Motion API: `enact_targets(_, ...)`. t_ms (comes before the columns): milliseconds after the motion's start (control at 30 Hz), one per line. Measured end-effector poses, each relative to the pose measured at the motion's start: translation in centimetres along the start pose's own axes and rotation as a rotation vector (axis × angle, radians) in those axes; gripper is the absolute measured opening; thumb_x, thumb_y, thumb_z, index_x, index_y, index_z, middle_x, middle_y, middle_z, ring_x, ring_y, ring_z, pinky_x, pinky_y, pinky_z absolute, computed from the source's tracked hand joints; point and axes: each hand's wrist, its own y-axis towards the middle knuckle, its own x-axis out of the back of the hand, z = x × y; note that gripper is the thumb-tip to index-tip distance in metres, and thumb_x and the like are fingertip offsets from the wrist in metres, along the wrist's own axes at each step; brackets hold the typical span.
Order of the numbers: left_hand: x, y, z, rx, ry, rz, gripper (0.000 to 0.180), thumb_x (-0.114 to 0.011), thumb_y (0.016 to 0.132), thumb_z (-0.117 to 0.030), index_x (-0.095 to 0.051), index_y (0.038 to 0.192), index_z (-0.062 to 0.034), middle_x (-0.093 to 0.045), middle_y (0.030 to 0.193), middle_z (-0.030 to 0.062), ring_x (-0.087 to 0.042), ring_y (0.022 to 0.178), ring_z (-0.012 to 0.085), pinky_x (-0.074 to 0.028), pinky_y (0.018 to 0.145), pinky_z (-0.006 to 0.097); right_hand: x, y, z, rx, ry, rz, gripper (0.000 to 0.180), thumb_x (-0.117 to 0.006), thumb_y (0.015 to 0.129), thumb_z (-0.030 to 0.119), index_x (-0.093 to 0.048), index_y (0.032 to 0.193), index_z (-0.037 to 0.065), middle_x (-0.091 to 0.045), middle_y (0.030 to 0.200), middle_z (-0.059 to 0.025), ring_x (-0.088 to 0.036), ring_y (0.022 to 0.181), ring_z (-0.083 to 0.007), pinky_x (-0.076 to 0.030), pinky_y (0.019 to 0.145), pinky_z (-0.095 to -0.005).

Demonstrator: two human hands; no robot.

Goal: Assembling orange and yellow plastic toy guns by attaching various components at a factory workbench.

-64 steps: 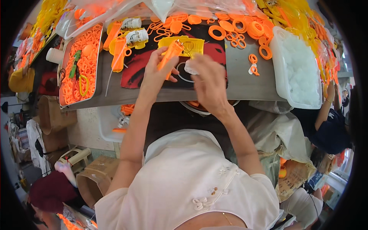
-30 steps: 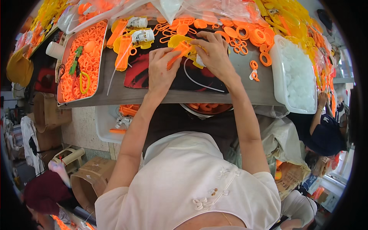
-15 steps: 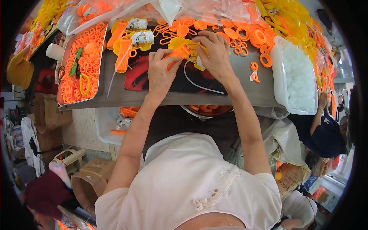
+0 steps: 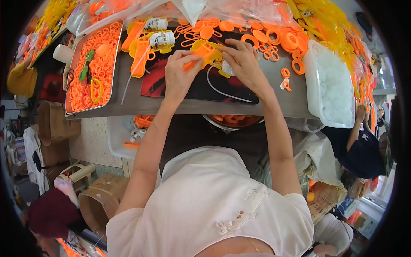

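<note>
A yellow and orange plastic toy part (image 4: 206, 53) was held pinched between the closed fingers of the left hand (image 4: 180, 75) and the right hand (image 4: 244, 64), above the dark mat (image 4: 201, 88) in the upper centre of the frame. A tray of orange rings (image 4: 96, 64) was seen at upper left, and a white tub (image 4: 332, 90) at right.

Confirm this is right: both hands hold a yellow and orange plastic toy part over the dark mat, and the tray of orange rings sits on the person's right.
Not quite. The head view shows the tray of orange rings on the person's left, not right. Both the left hand and right hand do hold the yellow and orange toy part over the dark mat.
</note>
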Motion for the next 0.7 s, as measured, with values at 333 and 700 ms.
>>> enact_targets(333, -1.4, 0.1, -0.5, 0.007, 0.137, 0.014, 0.019, -0.077, 0.079, -0.012, -0.076, 0.098, -0.0081, -0.064, 0.1, 0.0077, -0.055, 0.098, 0.0226, -0.044, 0.089, 0.032, -0.7, -0.4, -0.7, -0.057, 0.048, 0.066, 0.031, -0.054, 0.097, 0.026, -0.068, 0.117, 0.007, -0.06, 0.12, -0.0093, -0.053, 0.112, -0.0275, -0.037, 0.1, -0.0398)
enact_targets(700, -1.6, 0.6, -1.6, -0.194, 0.412, 0.053, 0.012, -0.075, 0.078, -0.013, -0.074, 0.09, -0.0087, -0.062, 0.097, 0.0038, -0.054, 0.092, 0.0261, -0.047, 0.078, 0.036, -0.8, -0.8, -0.4, -0.06, -0.031, 0.057, 0.031, -0.054, 0.098, 0.031, -0.068, 0.116, 0.01, -0.058, 0.12, -0.0085, -0.05, 0.116, -0.026, -0.028, 0.106, -0.0436)
